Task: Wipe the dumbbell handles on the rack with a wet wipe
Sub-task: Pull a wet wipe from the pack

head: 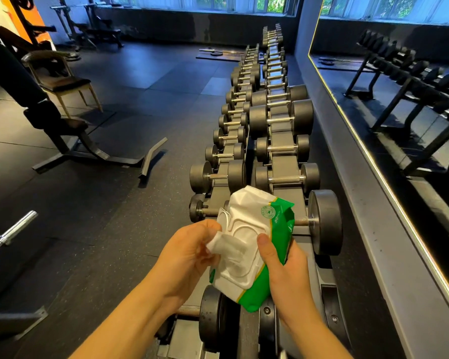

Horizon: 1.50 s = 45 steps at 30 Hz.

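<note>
A long two-row dumbbell rack (283, 161) runs away from me, loaded with black dumbbells with chrome handles (283, 180). Over its near end my right hand (285, 270) grips a green and white pack of wet wipes (254, 244), thumb on its front. My left hand (189, 252) pinches a white wet wipe (226, 242) that sticks out of the pack's opening. A large dumbbell (324, 221) lies just behind the pack, its handle partly hidden.
A mirror (399, 86) lines the wall on the right of the rack. On the left stand a weight bench (62, 130) and a wooden chair (62, 84) on the dark rubber floor. A barbell end (13, 231) lies at the far left.
</note>
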{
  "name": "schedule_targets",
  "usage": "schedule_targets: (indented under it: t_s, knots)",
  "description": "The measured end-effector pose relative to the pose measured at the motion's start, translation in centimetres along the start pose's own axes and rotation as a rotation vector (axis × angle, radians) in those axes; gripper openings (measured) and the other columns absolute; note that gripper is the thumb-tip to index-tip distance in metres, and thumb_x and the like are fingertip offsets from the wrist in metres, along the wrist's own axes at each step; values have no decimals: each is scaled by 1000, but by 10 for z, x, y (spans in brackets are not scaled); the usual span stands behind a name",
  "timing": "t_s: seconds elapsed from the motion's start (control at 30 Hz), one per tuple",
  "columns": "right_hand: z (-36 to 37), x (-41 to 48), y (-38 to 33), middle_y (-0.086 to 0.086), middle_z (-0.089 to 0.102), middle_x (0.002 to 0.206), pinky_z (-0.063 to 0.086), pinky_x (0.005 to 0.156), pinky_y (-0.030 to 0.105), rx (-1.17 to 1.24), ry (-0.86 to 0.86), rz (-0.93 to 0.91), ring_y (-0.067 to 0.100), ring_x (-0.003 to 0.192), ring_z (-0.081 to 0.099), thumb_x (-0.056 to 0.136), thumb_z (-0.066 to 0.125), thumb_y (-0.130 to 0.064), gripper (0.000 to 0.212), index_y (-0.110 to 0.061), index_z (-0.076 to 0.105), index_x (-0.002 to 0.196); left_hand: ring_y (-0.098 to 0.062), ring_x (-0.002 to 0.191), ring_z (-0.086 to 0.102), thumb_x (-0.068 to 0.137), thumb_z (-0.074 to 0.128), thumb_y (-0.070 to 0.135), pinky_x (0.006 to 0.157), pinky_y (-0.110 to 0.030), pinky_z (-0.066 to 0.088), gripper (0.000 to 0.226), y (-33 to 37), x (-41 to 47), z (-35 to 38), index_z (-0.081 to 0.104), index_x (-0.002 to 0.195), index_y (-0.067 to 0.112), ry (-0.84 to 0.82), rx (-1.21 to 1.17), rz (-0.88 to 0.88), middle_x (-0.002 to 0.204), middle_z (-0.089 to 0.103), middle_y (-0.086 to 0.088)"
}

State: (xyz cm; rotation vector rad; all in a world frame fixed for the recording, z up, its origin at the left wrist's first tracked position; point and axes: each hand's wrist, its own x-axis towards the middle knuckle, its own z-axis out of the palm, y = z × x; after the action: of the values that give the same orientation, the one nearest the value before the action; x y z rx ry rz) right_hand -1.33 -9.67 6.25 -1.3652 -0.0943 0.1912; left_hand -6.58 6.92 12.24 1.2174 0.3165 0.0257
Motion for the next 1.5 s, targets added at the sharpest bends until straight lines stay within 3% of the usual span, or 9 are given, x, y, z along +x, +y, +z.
schedule_targets:
  t_s: [0.3, 0.47, 0.6, 0.7, 0.83, 0.97, 1.07, 1.33, 1.5]
  knots:
    - [-2, 8, 12, 9, 75, 116, 50, 105, 56, 123, -49, 208, 30, 112, 70, 81, 71, -36, 49, -13, 68, 124, -10, 65, 18, 66, 72, 5, 54, -24, 18, 29, -17, 6, -20, 46, 67, 15, -121, -541, -195, 79, 19, -2]
    - [-7, 5, 24, 4, 76, 109, 53, 100, 57, -73, -5, 171, 26, 106, 71, 85, 76, -48, 39, -24, 72, 115, -22, 65, 50, 100, 60, 35, 65, -33, 42, 38, -19, 21, -21, 62, 70, 12, 129, 356, -223, 73, 53, -9]
    - [-17, 4, 28, 0, 77, 102, 58, 90, 46, -142, 23, 136, 24, 100, 72, 93, 72, -36, 24, -22, 70, 112, -21, 85, 71, 89, 77, 33, 74, -27, 57, 24, -21, 21, -18, 72, 97, 11, -104, 736, -80, 93, 75, -5]
    - [-25, 3, 25, -3, 76, 97, 55, 80, 35, -170, 45, 105, 21, 97, 72, 94, 70, -29, 18, -20, 70, 109, -13, 80, 70, 96, 70, 23, 69, -20, 54, 10, -24, 23, -8, 72, 94, 12, -162, 825, -39, 89, 74, -2]
    - [-35, 1, 21, -3, 77, 100, 58, 86, 40, -148, 80, 124, 20, 97, 73, 95, 69, -26, 17, -21, 70, 111, -13, 86, 70, 95, 71, 22, 84, -31, 58, 5, -30, 30, 3, 73, 92, 18, -89, 757, 31, 90, 75, 2]
    - [-43, -2, 19, -6, 77, 103, 58, 89, 42, -135, 140, 115, 16, 98, 72, 95, 69, -30, 17, -26, 69, 112, -5, 80, 57, 87, 79, 22, 66, -15, 49, 19, -42, 22, 16, 62, 87, 28, 86, 889, 335, 88, 60, 9]
    - [-48, -4, 20, -11, 76, 101, 57, 85, 35, -161, 180, 77, 10, 96, 71, 94, 70, -30, 16, -29, 68, 110, -2, 90, 51, 83, 79, 37, 74, -16, 42, 17, -46, 14, 24, 63, 83, 34, 14, 1071, 484, 90, 52, 16]
    - [-52, -5, 21, -7, 74, 104, 58, 85, 36, -169, 218, 37, 10, 97, 71, 93, 71, -30, 18, -29, 66, 110, -4, 92, 44, 91, 70, 43, 85, -25, 41, 9, -51, 10, 42, 71, 90, 34, -30, 1353, 415, 92, 51, 16]
    - [-55, -5, 22, -7, 74, 105, 57, 85, 34, -184, 202, 22, 10, 98, 70, 93, 71, -30, 19, -29, 66, 112, -10, 84, 62, 89, 72, 16, 84, -34, 55, 12, -37, 14, 40, 71, 78, 20, -121, 969, 120, 83, 68, 6]
